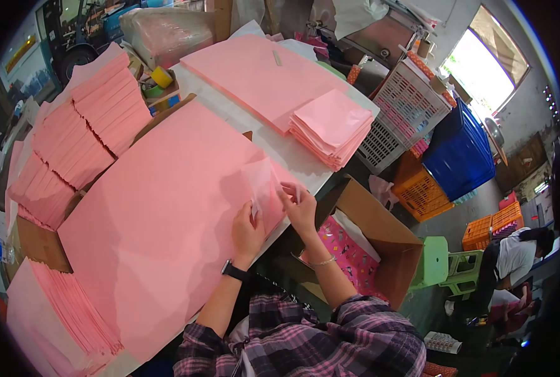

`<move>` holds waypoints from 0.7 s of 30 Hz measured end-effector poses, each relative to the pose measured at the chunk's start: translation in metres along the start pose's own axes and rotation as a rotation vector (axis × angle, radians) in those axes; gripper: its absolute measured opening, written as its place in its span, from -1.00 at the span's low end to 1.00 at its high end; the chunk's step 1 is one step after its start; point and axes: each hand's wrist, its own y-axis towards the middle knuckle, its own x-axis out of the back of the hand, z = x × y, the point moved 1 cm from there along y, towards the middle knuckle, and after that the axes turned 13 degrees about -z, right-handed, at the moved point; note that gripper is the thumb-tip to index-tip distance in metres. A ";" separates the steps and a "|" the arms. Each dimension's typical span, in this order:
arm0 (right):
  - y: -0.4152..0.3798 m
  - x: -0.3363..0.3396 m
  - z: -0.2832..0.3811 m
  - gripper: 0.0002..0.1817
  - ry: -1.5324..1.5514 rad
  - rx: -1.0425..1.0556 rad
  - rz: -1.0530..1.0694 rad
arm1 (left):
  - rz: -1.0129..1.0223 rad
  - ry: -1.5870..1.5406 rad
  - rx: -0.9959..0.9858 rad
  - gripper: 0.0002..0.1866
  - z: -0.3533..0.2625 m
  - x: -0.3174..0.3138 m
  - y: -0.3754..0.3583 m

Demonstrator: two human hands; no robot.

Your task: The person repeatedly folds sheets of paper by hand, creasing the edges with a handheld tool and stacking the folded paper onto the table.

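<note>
A large stack of pink sheets (160, 182) covers the near part of the table. At its right edge, a smaller translucent pink piece (262, 182) stands partly raised between my hands. My left hand (248, 231), below a black watch, has its fingers closed on the lower edge of that piece. Bent fingers of my right hand (297, 204) pinch its right side. Beyond them lies a small pile of folded pink pieces (331, 125), resting partly on another large pink sheet stack (255, 75).
Bundles of pink paper (72, 132) stand at the left. An open cardboard box (390, 254) with patterned pink material sits below the table's right edge. Crates (412, 94), a blue bin (459, 151), green stools (432, 264) and a person (515, 257) are farther right.
</note>
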 end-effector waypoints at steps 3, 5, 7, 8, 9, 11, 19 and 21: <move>0.004 -0.002 -0.008 -0.54 0.749 -0.541 -0.055 | -0.025 0.001 -0.010 -0.68 0.001 -0.002 0.000; 0.002 0.009 -0.004 -0.55 0.743 -0.682 -0.035 | -0.032 0.013 -0.033 -0.68 -0.002 -0.001 0.000; -0.003 0.022 0.003 -0.55 0.718 -0.975 0.011 | -0.043 0.041 -0.069 -0.69 -0.005 0.000 -0.002; -0.003 0.024 0.003 -0.55 0.717 -0.977 0.008 | -0.039 0.041 -0.068 -0.69 -0.004 -0.001 -0.002; -0.002 0.026 0.003 -0.54 0.814 -1.032 0.033 | -0.031 0.045 -0.099 -0.69 -0.004 -0.001 -0.002; 0.001 0.026 0.004 -0.51 1.017 -1.131 0.085 | -0.018 0.053 -0.164 -0.69 -0.005 0.000 0.000; 0.007 0.031 0.017 -0.47 1.101 -0.888 0.227 | -0.055 0.017 -0.216 -0.67 -0.005 0.000 -0.001; 0.005 0.031 0.016 -0.46 1.040 -0.889 0.217 | -0.039 0.028 -0.213 -0.66 -0.003 0.000 -0.001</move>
